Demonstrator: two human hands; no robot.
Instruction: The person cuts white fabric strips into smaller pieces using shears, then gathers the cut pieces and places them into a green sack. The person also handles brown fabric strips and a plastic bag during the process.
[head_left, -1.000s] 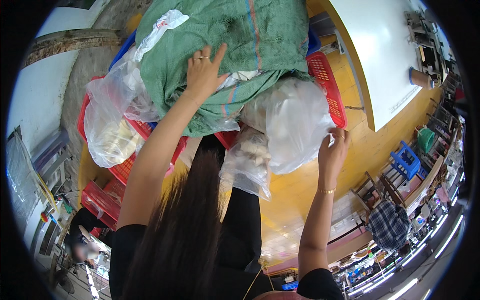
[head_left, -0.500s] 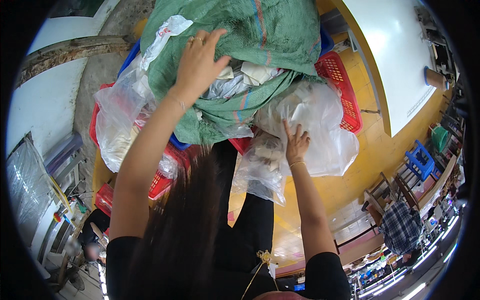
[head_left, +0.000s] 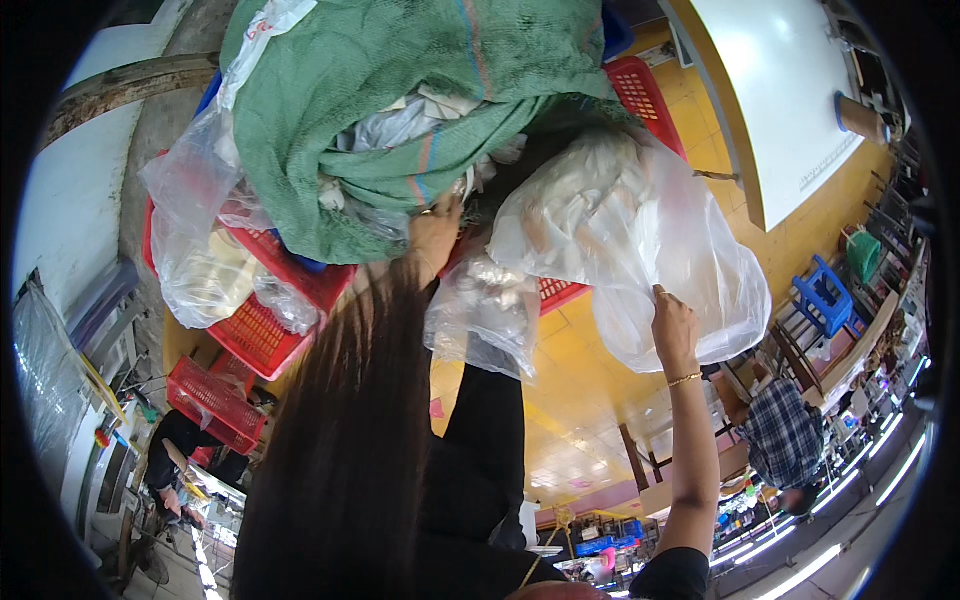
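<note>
1. Just one view: a head-worn fisheye, looking down past long dark hair at the person's own arms.
2. It sits really close to the green woven sack (head_left: 400,110) and clear plastic bag (head_left: 640,240).
3. Edges bend hard; the yellow floor (head_left: 590,400) curves away.

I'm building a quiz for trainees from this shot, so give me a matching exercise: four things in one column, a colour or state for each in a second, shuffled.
Things:
1. woven fabric sack
2. lattice plastic basket
3. large clear plastic bag
4. small plastic stool

Colour or state:
A. blue, on the yellow floor
B. pinched by the right hand
C. green, gaping, pale things inside
D. red, under the heap

Pairs: 1-C, 2-D, 3-B, 4-A
</note>
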